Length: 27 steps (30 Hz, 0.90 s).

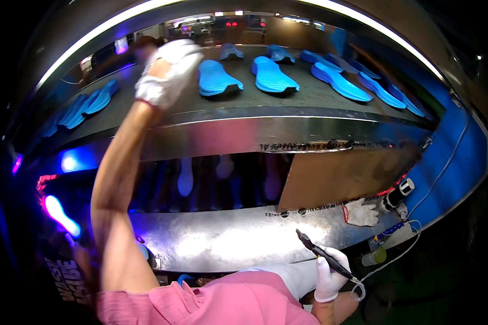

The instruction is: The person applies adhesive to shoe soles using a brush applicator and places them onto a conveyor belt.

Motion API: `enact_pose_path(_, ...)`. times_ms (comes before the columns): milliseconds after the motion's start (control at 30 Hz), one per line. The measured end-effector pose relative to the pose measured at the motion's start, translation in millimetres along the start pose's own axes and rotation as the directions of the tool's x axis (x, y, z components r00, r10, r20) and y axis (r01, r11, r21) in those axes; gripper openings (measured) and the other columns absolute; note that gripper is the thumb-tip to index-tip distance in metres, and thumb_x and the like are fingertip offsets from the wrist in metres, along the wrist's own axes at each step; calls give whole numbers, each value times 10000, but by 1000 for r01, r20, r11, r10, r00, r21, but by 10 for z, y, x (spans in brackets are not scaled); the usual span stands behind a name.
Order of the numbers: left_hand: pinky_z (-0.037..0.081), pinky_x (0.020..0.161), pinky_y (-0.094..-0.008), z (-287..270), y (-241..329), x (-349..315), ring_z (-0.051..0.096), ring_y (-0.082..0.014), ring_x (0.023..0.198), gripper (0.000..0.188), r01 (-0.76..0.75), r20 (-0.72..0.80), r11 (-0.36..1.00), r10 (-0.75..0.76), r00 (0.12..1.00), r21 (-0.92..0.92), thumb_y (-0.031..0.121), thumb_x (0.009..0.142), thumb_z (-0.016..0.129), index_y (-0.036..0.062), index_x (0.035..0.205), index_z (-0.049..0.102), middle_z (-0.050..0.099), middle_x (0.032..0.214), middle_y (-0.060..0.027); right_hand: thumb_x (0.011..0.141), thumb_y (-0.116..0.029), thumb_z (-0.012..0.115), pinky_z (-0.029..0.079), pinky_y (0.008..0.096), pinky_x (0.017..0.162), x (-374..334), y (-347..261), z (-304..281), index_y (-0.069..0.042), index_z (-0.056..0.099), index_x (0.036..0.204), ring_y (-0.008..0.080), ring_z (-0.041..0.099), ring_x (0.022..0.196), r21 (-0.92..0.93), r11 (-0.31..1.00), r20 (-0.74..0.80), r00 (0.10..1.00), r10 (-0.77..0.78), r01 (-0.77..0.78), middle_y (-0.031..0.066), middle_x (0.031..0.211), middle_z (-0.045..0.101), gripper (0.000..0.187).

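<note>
My left hand (171, 73), in a white glove, reaches up over a dark conveyor-like surface (222, 108). Motion smears its fingers, and whether anything is in them is hidden. Just right of it lies a blue shoe sole (218, 78), with another blue sole (275, 75) farther along. My right hand (331, 273), also white-gloved, is low at the right near my lap. Its fingers are closed around a slim black corded hand tool (336, 262), whose dark tip points up and left.
More blue soles lie toward the right (341, 84) and left (92, 105). Below, a metal ledge (228, 238) holds a cardboard sheet (347, 176), a loose white glove (361, 213) and a black-and-silver cylinder (398, 195). A sole shape (62, 216) glows purple-white at left, beside a person in dark clothing (65, 276).
</note>
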<state>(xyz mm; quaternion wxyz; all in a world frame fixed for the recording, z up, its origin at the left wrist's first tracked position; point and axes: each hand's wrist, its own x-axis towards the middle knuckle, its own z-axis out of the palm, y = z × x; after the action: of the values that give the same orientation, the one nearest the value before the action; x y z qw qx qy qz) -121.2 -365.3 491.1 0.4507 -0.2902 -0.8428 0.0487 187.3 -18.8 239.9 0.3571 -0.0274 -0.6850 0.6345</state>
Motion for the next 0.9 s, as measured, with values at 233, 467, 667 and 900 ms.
enact_pose_path(233,352,1080,-582,-284,-2349,-2108,321,-348,1390,478,689,17,364,-891,455,627,310,949,517,193,1408,453,365,1484,-123,780,47,682,523,339,897,-74,118,55,64,598,1055,240,674,950,62,978,89,977,193,-199,180,1018,677,288)
enact_pose_path(467,546,868,-467,-250,-2038,-1768,682,-379,983,196,669,242,374,-927,286,643,120,872,606,40,1017,711,700,1061,-200,803,7,672,446,260,689,-106,206,223,39,591,1042,142,572,737,-27,986,81,983,166,-165,110,896,642,255)
enact_pose_path(667,516,745,-410,-171,-1882,-1961,654,-363,785,183,492,-75,848,-487,870,196,129,834,629,10,973,640,662,882,-179,871,-32,636,513,218,590,25,76,279,22,590,1031,141,650,818,-64,992,61,992,110,-106,126,999,660,175)
enact_pose_path(900,525,907,-352,-118,720,-1313,607,-249,1064,207,390,-252,628,-691,678,-673,0,917,603,-31,1121,619,621,1119,-157,896,-60,655,500,181,512,-68,182,28,32,565,1116,88,608,691,77,968,-247,936,251,-240,123,1034,651,254)
